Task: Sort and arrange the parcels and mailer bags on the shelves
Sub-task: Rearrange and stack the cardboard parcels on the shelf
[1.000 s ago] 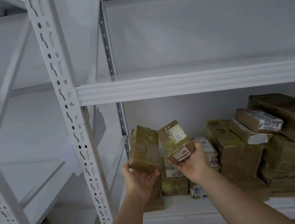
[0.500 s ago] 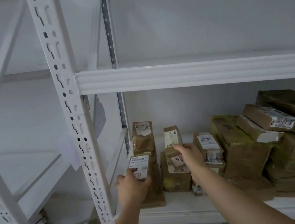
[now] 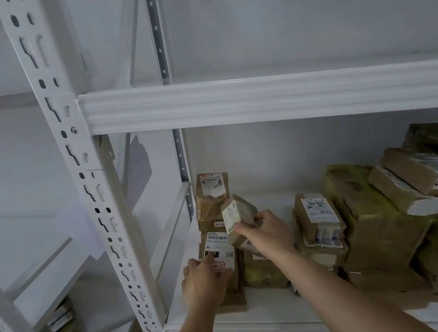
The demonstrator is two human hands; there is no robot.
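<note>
1. Two hands of mine reach into the lower shelf (image 3: 262, 325) of a white metal rack.
2. My right hand (image 3: 266, 232): fingers and thumb curled round a small taped cardboard parcel (image 3: 238, 220), held tilted in the air above the shelf, its white label facing left.
3. My left hand (image 3: 204, 283): fingers wrapped on the lower edge of a labelled brown parcel (image 3: 218, 250), which stands upright at the left end of the shelf on a flat brown box (image 3: 235, 302).
4. One tall brown parcel (image 3: 212, 195) stands upright behind the labelled one, near the rear post, a white label at its top.
5. One greenish taped box (image 3: 264, 275) sits on the shelf under my right forearm.
6. One stack of small labelled parcels (image 3: 319, 225) stands just right of my right hand.
7. Several larger taped boxes (image 3: 374, 217) are piled further right, with two labelled parcels (image 3: 433, 178) lying slanted on top.
8. One upper shelf beam (image 3: 259, 98) crosses above; a slotted front upright (image 3: 80, 171) stands to the left.
9. Some flat packages (image 3: 56, 321) lie on a low shelf of the neighbouring bay, lower left, blurred.
</note>
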